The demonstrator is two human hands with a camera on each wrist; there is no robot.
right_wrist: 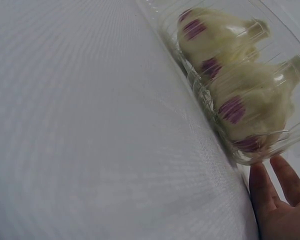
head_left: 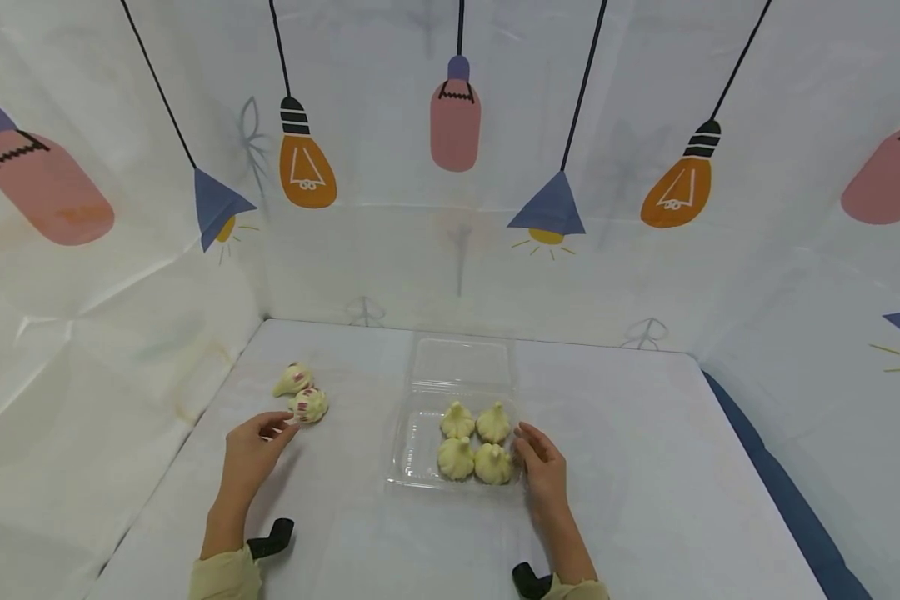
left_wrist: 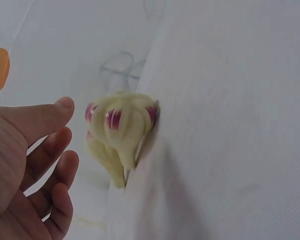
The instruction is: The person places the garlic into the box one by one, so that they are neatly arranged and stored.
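Note:
Two garlic bulbs with purple streaks lie touching at the table's left: a rear bulb [head_left: 294, 379] and a front bulb [head_left: 309, 406]. My left hand [head_left: 255, 454] is beside the front one; in the left wrist view a gap separates its bent fingers [left_wrist: 65, 167] from the garlic. A clear plastic clamshell box [head_left: 420, 454] stands mid-table with its lid [head_left: 461, 360] folded back. Several garlic bulbs [head_left: 456, 458] sit upright in its right part. My right hand [head_left: 543, 471] is at the box's right side, its fingertips [right_wrist: 257, 172] against the wall.
A white cover [head_left: 645, 467] lies over the table. White sheets printed with hanging lamps [head_left: 457, 125] enclose the back and sides. Dark wrist-strap pieces [head_left: 272, 537] show below the left hand. Blue material [head_left: 780, 500] runs along the table's right edge.

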